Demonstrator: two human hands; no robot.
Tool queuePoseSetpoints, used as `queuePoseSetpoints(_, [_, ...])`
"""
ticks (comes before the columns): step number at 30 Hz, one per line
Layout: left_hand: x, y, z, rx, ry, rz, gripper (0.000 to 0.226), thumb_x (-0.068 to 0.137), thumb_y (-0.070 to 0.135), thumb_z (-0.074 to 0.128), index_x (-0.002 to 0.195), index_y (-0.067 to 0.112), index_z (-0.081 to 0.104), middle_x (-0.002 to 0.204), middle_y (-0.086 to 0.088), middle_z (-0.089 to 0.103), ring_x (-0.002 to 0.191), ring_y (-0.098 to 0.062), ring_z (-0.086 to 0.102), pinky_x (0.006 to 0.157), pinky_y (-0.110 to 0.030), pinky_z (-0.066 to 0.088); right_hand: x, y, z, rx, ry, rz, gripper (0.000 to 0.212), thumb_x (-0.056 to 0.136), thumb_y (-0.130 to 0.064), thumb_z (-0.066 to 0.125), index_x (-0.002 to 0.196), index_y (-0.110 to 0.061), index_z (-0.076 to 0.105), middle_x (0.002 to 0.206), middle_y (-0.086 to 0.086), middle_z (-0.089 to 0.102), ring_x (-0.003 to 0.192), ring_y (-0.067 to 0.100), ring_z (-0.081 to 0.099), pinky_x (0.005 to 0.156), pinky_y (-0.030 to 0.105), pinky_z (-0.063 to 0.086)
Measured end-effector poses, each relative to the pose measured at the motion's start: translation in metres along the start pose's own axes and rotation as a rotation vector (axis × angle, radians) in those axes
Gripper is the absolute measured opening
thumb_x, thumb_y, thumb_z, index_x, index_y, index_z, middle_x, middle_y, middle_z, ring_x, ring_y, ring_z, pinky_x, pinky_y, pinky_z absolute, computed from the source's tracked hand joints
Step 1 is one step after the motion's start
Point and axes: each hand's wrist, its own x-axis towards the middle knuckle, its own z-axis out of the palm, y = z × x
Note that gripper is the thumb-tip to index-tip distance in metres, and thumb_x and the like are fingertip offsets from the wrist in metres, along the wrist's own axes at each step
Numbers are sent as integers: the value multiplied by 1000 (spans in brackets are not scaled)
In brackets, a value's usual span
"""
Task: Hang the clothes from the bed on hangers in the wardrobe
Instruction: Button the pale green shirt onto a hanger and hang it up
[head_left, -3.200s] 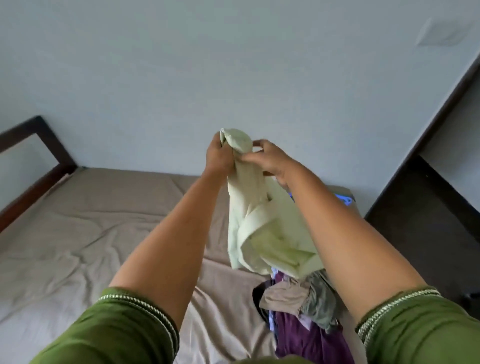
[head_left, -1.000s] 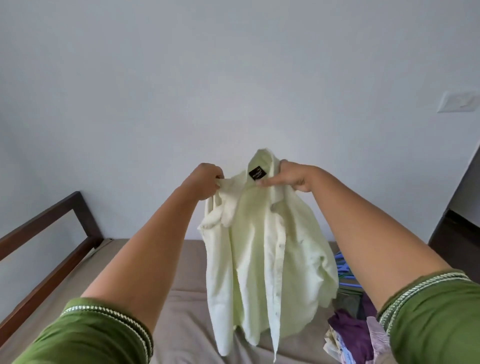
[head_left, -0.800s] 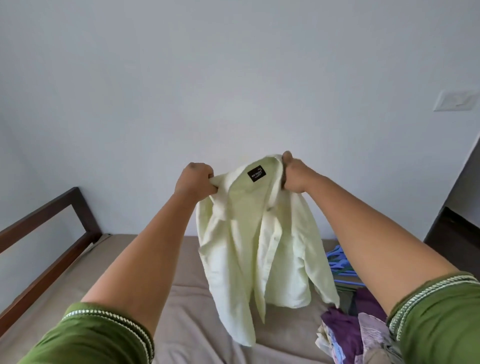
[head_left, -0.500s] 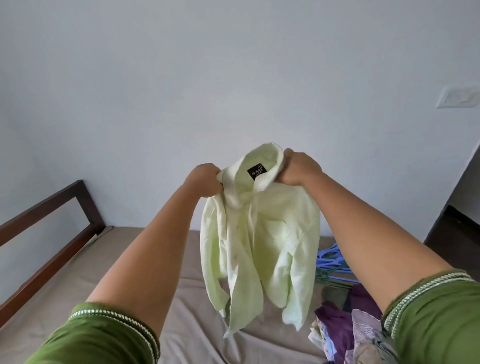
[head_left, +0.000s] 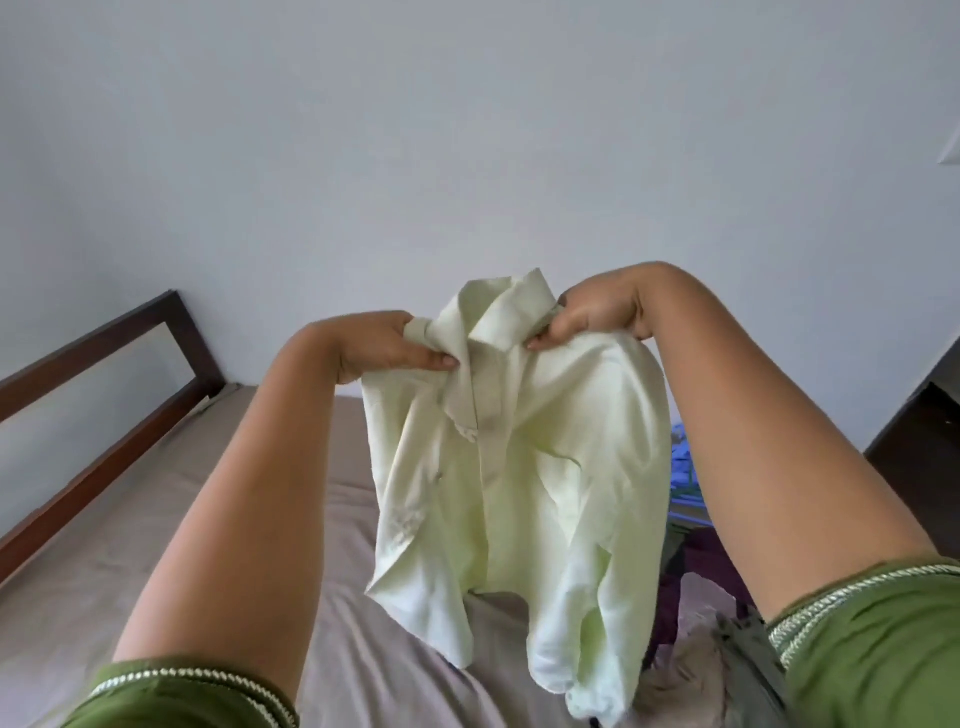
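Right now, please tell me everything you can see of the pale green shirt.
The pale green shirt is a collared button-front garment of light, thin-looking woven cloth, creased. It hangs in the air above the bed, held up at the collar: the left hand grips one side, the right hand the other. The front placket faces the camera. The sleeves dangle; whether the lowest folds touch the sheet cannot be told.

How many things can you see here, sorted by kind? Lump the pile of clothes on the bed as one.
Hands: 2, the left hand and the right hand, both gripping the shirt at its collar
Pale green shirt: 1
Pile of clothes: 1
Bunch of blue hangers: 1, number of hangers unclear
Bed: 1
Total: 6
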Motion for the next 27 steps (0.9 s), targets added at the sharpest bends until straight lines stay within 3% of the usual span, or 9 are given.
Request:
queuePoseSetpoints(4, [9, -1, 2, -135, -92, -93, 37, 75, 28, 73, 105, 7, 71, 106, -12, 73, 96, -27, 71, 78, -35, 58, 24, 12, 1, 115, -120, 35, 42, 83, -21, 69, 122, -4, 62, 116, 14, 69, 110, 32, 64, 98, 46, 49])
queuePoseSetpoints(7, [46, -20, -3, -147, 43, -167, 35, 84, 25, 70, 113, 5, 67, 109, -12, 71, 95, -25, 70, 86, -38, 57, 65, 26, 5, 189, -88, 75, 42, 85, -22, 69, 123, -6, 63, 117, 13, 68, 109, 30, 65, 96, 43, 51])
queuePoseSetpoints(9, [92, -48, 1, 67, 335, -201, 39, 86, 34, 71, 116, 11, 66, 114, -10, 69, 100, -24, 66, 92, -35, 53, 111, 42, 10, 141, 160, 75, 44, 85, -31, 70, 122, -6, 62, 117, 13, 67, 105, 28, 65, 93, 38, 51])
queuePoseSetpoints(11, [132, -82, 17, 314, 652, -237, 62, 80, 50, 70, 130, 18, 52, 127, -10, 57, 118, -29, 54, 98, -38, 43, 161, 68, 14, -47, 601, 87, 59, 84, -44, 67, 130, -10, 52, 127, 14, 59, 113, 31, 58, 95, 37, 46])
queuePoseSetpoints(13, [161, -124, 38, 357, 700, -369, 103, 71, 63, 72, 150, 22, 21, 147, -15, 32, 135, -33, 33, 111, -45, 27, 197, 102, 28, -161, 907, 195, 72, 87, -46, 61, 145, -16, 30, 138, 16, 40, 124, 35, 44, 99, 42, 40])
queuePoseSetpoints(14, [169, -148, 51, 354, 638, -444, 115, 70, 67, 71, 153, 20, 8, 153, -18, 20, 141, -35, 23, 114, -47, 19, 214, 126, 41, -205, 941, 242, 76, 88, -44, 60, 148, -18, 22, 142, 17, 32, 127, 36, 38, 101, 45, 37])
queuePoseSetpoints(16, [180, -199, 81, 373, 449, -569, 118, 74, 68, 66, 154, 15, -3, 158, -21, 9, 145, -37, 14, 118, -48, 12, 243, 166, 72, -340, 795, 312, 80, 86, -44, 62, 149, -18, 19, 145, 18, 26, 130, 36, 32, 106, 44, 32])
queuePoseSetpoints(21, [165, -328, 163, 369, 215, -676, 99, 84, 55, 62, 151, 3, 10, 153, -18, 26, 140, -35, 27, 116, -42, 24, 281, 240, 193, -295, 434, 397, 70, 86, -42, 64, 143, -20, 29, 140, 15, 30, 130, 35, 35, 103, 42, 37])
queuePoseSetpoints(27, [166, -411, 219, 366, 154, -704, 79, 93, 39, 58, 149, 6, 15, 152, -15, 31, 138, -33, 31, 112, -41, 30, 315, 303, 320, -294, 39, 309, 55, 95, -31, 53, 145, -28, 32, 145, 12, 27, 134, 31, 30, 107, 37, 35])
